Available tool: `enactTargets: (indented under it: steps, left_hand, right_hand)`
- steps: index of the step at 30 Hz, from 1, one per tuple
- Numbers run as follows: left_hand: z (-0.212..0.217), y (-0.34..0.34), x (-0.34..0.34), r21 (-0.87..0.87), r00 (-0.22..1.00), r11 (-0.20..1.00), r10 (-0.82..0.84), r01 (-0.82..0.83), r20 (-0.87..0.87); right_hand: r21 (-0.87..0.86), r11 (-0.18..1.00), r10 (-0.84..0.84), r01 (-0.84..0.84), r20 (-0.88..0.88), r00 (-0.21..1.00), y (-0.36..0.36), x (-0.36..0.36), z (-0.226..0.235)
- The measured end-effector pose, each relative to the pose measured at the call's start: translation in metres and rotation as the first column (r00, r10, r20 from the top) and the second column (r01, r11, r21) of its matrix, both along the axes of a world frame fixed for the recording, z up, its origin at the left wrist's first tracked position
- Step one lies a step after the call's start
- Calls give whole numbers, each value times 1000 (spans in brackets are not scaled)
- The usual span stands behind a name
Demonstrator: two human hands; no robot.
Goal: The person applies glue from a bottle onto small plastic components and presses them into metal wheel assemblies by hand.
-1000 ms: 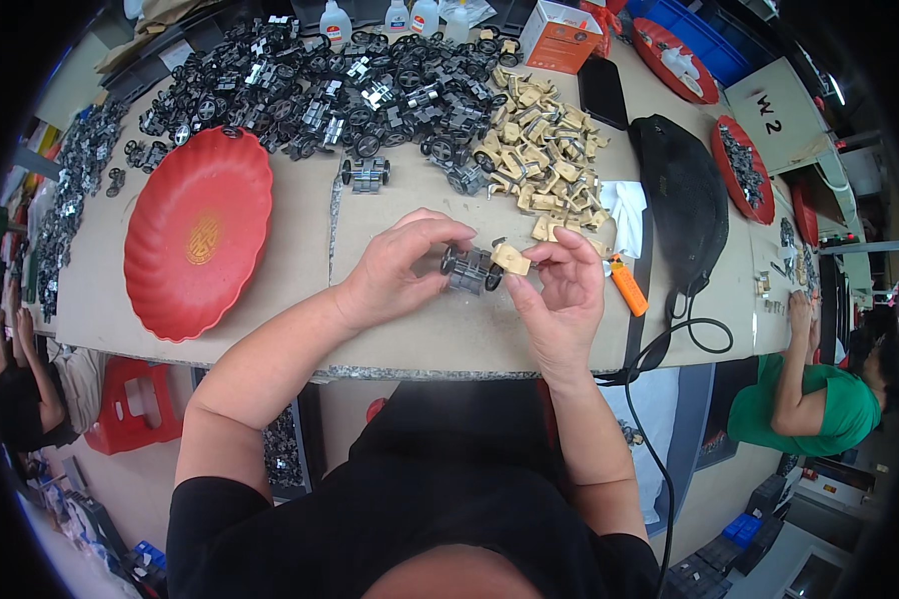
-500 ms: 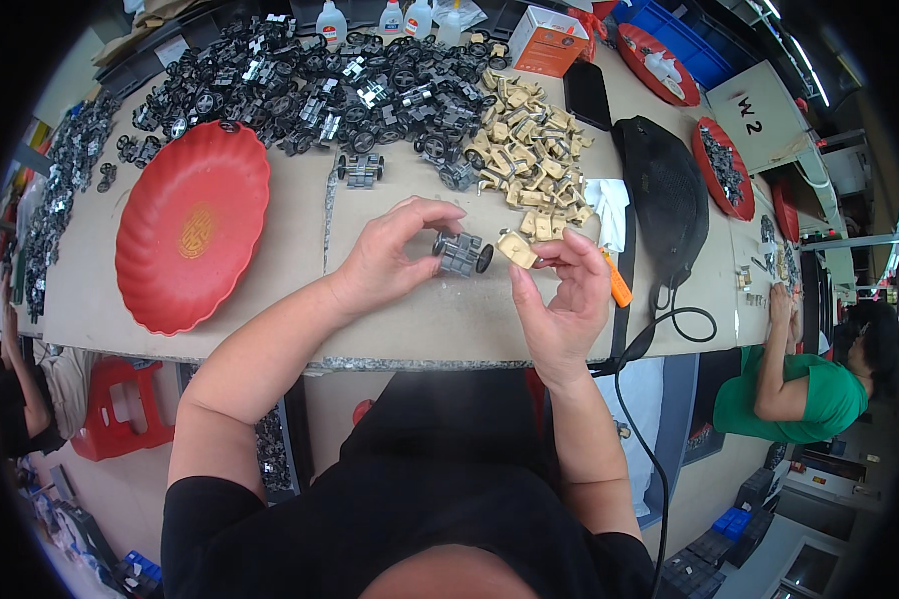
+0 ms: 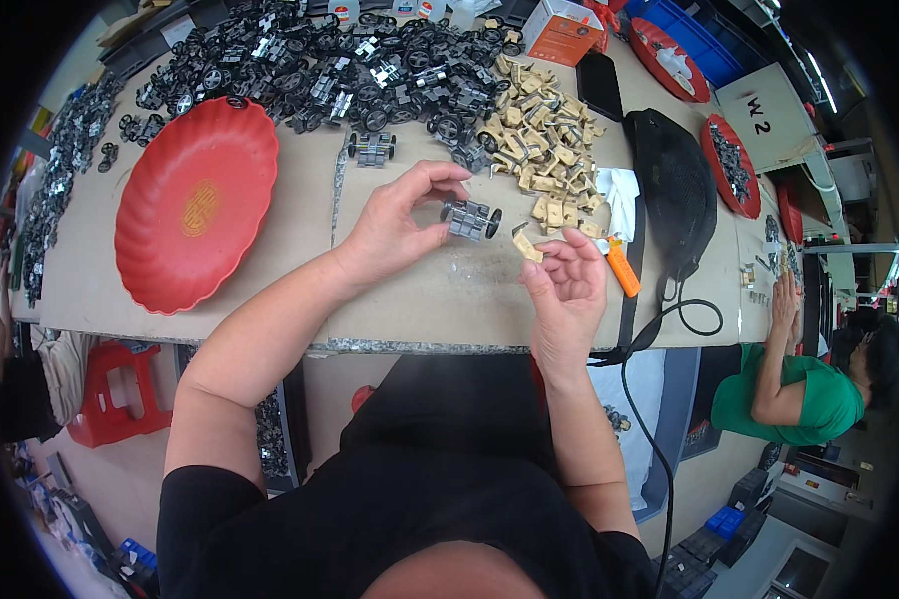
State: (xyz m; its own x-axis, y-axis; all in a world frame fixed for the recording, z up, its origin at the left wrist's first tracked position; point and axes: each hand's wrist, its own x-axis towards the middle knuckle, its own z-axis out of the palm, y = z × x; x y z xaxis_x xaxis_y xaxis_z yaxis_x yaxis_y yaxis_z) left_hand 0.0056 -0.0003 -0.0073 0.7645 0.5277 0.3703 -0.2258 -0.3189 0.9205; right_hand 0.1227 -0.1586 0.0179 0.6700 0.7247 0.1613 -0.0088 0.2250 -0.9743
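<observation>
My left hand (image 3: 407, 215) grips a small grey toy car chassis with black wheels (image 3: 469, 220) between thumb and fingers, above the table. Just to its right, my right hand (image 3: 569, 288) pinches a small cream-coloured plastic part (image 3: 526, 245) by its lower end. The two pieces are close but apart. A pile of similar cream parts (image 3: 544, 135) lies beyond my right hand. Another wheeled chassis (image 3: 372, 149) rests alone past my left hand, in front of a large heap of black and grey chassis (image 3: 330, 75).
A red scalloped tray (image 3: 245, 190) stands at the left. At the right lie an orange-handled tool (image 3: 623, 270), a white cloth (image 3: 619, 195), a black phone (image 3: 598, 86) and a black bag (image 3: 674, 190) with a cord. Someone in green (image 3: 789, 389) works at the far right.
The cream part has turned in my right hand and now stands more upright. My left hand has tilted the chassis slightly. The whole view has shifted a little.
</observation>
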Motion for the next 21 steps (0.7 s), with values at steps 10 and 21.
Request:
enactTargets:
  steps: [10, 21]
  left_hand:
    - [2, 0, 0, 3, 999, 999, 34, -34, -23]
    - [1, 0, 1, -42, 994, 998, 44, -48, -99]
  right_hand:
    - [-24, 996, 57, -90, -613, 788, -7, 2, -7]
    - [-2, 990, 91, -141, -756, 648, -5, 4, -6]
